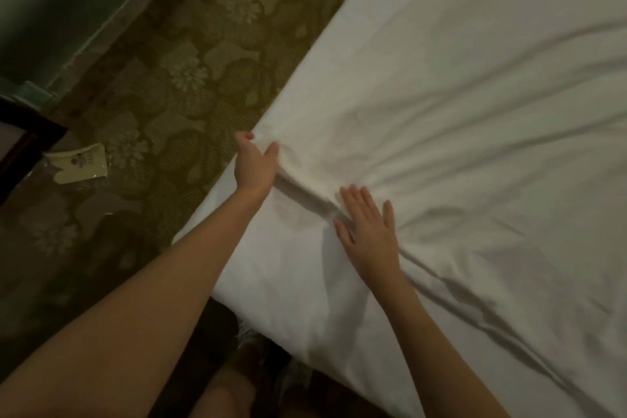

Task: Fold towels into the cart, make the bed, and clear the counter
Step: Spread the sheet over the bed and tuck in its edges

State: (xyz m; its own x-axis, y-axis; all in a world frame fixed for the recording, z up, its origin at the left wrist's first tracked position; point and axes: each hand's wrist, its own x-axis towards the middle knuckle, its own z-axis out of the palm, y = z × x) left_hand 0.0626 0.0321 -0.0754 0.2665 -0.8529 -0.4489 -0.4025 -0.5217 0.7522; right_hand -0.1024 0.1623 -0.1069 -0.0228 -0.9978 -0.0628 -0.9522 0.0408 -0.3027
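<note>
A white bed sheet (458, 119) covers the bed and fills the right half of the view, with creases fanning out from a bunched ridge near the bed's left edge. My left hand (254, 163) sits at that edge with thumb and fingers pinching the sheet's fold. My right hand (369, 227) lies flat on the sheet just right of the ridge, fingers straight and spread, pressing the cloth down.
A patterned green-brown floral carpet (163, 78) runs along the bed's left side. A small cream paper packet (79, 163) lies on the carpet beside a dark wooden furniture corner (20, 142). A wall base (112, 20) crosses the upper left. My legs show at the bottom.
</note>
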